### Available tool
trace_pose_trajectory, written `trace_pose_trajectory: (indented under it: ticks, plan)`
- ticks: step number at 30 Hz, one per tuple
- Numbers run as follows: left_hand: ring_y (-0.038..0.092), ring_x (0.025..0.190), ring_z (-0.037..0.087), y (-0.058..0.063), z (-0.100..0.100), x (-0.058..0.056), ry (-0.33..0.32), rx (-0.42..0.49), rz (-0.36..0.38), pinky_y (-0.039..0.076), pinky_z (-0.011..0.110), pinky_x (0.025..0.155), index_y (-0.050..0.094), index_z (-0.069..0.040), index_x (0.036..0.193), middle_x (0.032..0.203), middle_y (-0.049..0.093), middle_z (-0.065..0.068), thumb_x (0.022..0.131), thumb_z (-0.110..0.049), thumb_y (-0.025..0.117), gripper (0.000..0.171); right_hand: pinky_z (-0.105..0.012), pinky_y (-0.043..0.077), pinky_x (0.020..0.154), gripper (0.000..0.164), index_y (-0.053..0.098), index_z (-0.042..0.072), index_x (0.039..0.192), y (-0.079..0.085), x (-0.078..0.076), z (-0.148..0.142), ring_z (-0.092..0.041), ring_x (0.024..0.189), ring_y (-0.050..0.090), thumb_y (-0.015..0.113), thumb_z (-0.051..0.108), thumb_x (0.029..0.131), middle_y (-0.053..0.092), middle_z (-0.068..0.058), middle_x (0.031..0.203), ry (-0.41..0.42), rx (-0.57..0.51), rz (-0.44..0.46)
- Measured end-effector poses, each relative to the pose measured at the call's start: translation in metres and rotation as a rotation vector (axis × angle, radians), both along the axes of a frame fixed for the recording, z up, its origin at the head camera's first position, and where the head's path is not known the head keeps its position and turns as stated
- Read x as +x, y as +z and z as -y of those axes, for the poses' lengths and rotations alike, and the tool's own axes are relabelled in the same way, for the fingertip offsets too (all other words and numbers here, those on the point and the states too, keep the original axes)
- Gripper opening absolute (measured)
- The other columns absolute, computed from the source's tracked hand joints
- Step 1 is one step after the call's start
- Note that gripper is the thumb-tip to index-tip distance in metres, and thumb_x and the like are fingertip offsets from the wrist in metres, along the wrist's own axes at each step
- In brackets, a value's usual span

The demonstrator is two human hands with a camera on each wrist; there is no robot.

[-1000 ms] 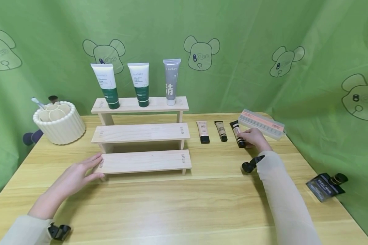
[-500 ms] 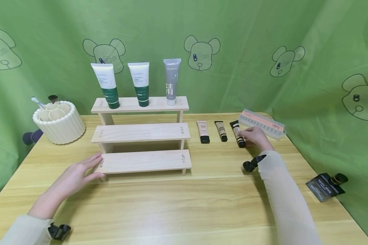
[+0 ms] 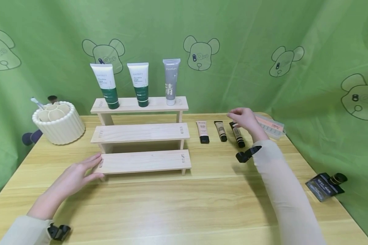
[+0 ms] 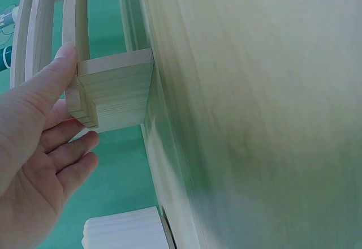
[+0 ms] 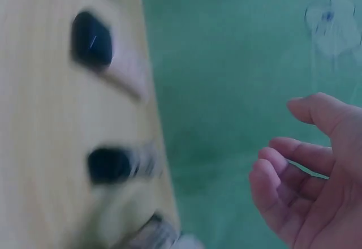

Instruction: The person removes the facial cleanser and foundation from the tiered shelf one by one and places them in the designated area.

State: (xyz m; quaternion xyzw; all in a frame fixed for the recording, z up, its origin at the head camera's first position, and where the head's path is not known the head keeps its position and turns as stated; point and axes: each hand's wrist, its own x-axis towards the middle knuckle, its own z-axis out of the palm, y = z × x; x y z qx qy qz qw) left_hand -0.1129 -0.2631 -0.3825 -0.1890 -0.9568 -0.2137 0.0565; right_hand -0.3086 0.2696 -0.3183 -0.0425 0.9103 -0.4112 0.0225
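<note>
My left hand holds the left end of the lowest tier of a three-step wooden display rack. In the left wrist view its thumb lies on the plank's front edge and the index finger goes behind the end. Raised over the table at right, my right hand holds nothing, its fingers loosely bent. Below it lies a dark cosmetic tube, its upper end partly covered. To its left lie a small beige tube and a pink BB cream tube, both with black caps.
Two white-and-green tubes and a grey tube stand on the top tier. A white ribbed pot with brushes stands at left. A clear flat box lies behind my right hand; a dark glass bottle lies far right.
My right hand has let go of the dark tube and risen up and to the left, leaving the tube on the table. The left hand stays on the rack.
</note>
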Motion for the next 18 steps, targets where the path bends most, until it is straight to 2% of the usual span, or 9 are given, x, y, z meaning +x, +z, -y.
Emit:
trace_pose_trajectory:
  ticks: [5,9,12,18]
  plan:
    - [0.042,0.116,0.046,-0.001,0.000,0.000,0.001,-0.003,0.000,0.035,0.058,0.095,0.048,0.007,0.128,0.135,0.041,0.024,0.084,-0.034,0.066,0.063,-0.026,0.055,0.066,0.044,0.052,-0.004,0.123,0.021,0.000,0.036,-0.026,0.091,0.055,0.057,0.027,0.092,0.056,-0.020,0.110,0.076,-0.060,-0.067]
    - [0.042,0.116,0.046,-0.001,0.000,0.000,-0.001,-0.003,-0.005,0.036,0.058,0.094,0.048,0.007,0.127,0.135,0.041,0.025,0.084,-0.033,0.067,0.062,-0.030,0.056,0.069,0.042,0.054,-0.002,0.122,0.033,-0.002,0.064,-0.024,0.088,0.055,0.060,0.026,0.091,0.057,-0.016,0.103,0.164,-0.119,-0.105]
    - [0.042,0.116,0.046,-0.001,0.000,0.000,-0.003,-0.002,-0.010,0.036,0.057,0.094,0.049,0.008,0.127,0.134,0.041,0.025,0.083,-0.033,0.067,0.062,-0.031,0.056,0.070,0.042,0.054,0.001,0.123,0.041,-0.003,0.084,-0.022,0.087,0.055,0.061,0.026,0.090,0.058,-0.015,0.104,0.226,-0.159,-0.117]
    - [0.043,0.115,0.046,-0.001,-0.001,0.000,-0.005,0.002,-0.020,0.036,0.057,0.094,0.049,0.008,0.127,0.134,0.041,0.025,0.083,-0.032,0.067,0.062,-0.036,0.055,0.073,0.043,0.054,0.003,0.124,0.057,-0.003,0.121,-0.024,0.091,0.056,0.063,0.027,0.088,0.059,-0.011,0.108,0.283,-0.236,-0.129]
